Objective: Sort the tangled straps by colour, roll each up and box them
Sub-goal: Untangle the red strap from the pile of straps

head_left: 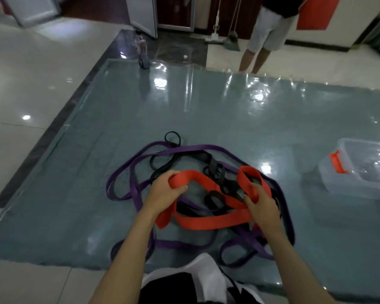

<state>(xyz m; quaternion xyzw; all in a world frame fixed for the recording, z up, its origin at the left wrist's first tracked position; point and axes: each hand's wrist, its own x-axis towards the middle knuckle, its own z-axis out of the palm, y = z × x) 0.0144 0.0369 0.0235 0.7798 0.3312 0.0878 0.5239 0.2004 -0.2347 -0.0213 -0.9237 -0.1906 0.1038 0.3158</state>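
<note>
A tangle of straps lies on a grey-blue mat (pixel 206 110) in front of me. A wide red strap (pixel 208 222) loops across the middle. My left hand (pixel 162 191) grips one bend of it, thumb on top. My right hand (pixel 261 205) holds another red loop, fingers curled round it. Long purple straps (pixel 123 172) spread to the left, behind and beneath the red one. Black straps (pixel 215 165) are knotted among them in the centre. A clear plastic box (pixel 358 172) with a red latch stands open at the right.
A bottle (pixel 143 51) stands at the mat's far edge. Another person's legs (pixel 257 55) stand beyond the mat, near a mop and a broom (pixel 230 40). Glossy tiled floor surrounds the mat. My knees show at the bottom.
</note>
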